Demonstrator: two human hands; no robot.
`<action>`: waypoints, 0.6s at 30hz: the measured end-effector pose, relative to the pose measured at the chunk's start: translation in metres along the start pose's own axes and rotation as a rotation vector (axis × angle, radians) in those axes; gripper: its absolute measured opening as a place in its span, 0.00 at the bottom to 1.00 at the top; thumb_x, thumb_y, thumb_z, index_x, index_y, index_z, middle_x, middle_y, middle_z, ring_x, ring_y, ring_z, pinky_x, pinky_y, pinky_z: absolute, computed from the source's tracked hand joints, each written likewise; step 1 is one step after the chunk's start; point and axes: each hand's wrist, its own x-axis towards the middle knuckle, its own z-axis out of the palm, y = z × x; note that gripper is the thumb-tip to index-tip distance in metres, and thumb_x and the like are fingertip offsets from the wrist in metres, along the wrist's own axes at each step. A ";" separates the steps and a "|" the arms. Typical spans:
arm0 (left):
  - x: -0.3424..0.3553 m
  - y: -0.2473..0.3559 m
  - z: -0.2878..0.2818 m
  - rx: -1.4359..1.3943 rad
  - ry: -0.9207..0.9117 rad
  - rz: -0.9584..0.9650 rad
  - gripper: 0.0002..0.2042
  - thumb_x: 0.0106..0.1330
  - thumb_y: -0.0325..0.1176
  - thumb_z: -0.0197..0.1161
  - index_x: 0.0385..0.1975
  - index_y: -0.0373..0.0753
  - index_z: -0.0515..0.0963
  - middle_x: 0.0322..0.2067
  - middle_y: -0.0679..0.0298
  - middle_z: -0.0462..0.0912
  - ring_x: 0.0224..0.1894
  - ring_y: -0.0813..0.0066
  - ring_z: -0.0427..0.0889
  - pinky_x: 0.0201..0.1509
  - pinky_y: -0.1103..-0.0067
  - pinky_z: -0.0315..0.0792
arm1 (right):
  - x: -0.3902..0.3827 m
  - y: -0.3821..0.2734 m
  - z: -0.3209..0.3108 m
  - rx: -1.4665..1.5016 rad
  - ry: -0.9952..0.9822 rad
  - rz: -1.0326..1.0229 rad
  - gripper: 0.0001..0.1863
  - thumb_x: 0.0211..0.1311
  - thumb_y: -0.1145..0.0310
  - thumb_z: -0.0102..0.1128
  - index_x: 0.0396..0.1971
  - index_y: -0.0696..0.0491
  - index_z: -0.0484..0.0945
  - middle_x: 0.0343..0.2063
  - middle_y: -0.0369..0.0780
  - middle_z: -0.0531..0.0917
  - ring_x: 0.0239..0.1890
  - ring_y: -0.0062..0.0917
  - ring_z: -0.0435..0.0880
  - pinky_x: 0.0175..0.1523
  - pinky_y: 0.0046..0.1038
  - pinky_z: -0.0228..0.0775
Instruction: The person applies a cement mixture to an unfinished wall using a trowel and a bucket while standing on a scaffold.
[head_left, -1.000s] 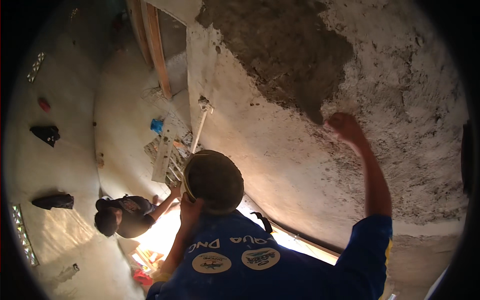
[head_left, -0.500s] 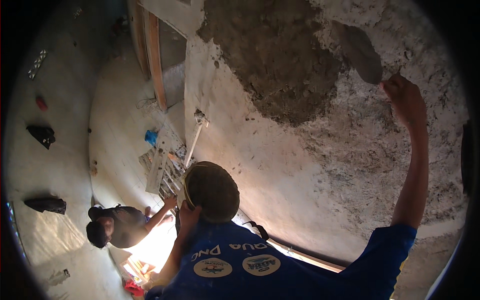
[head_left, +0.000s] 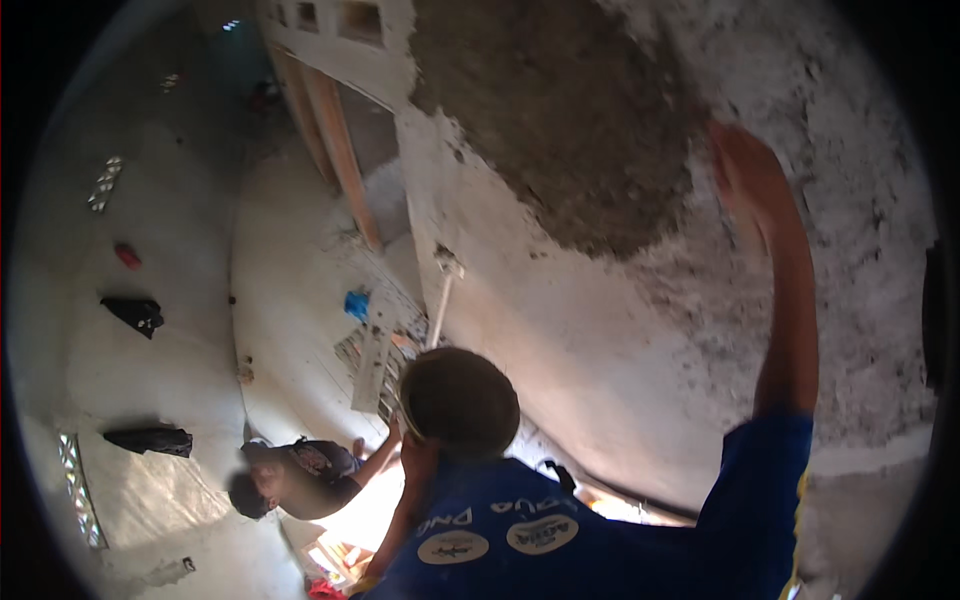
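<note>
Head view shows work of plastering which, in my judgement, is only partly done. Dark plaster (head_left: 560, 130) covers one broad patch in the upper middle of the wall (head_left: 600, 330), and its lower border is ragged. To the right of this patch, the rough surface (head_left: 850, 230) is grey and pitted, without the dark coat; below, the pale surface is also uncovered, apart from small specks. So the patch seems to be laid on, while the rough area beside it is probably what is left.

The right hand (head_left: 750, 180) is raised at the right border of the patch. Its fingers look curled, but they are blurred, and I cannot tell whether it has hold of a tool. The left hand (head_left: 419, 460) is closed around the near edge of a round container (head_left: 460, 403), dark inside, before the chest; how full it is, I cannot tell. At lower left, a co-worker (head_left: 310, 478) reaches toward a plank (head_left: 372, 362).
</note>
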 end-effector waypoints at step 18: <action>0.012 0.031 0.002 0.326 -0.495 -0.203 0.26 0.48 0.38 0.64 0.45 0.28 0.70 0.41 0.51 0.78 0.43 0.64 0.76 0.49 0.71 0.70 | -0.633 0.405 0.184 -0.152 -0.736 1.554 0.17 0.58 0.53 0.60 0.33 0.52 0.85 0.23 0.39 0.84 0.26 0.26 0.84 0.35 0.31 0.76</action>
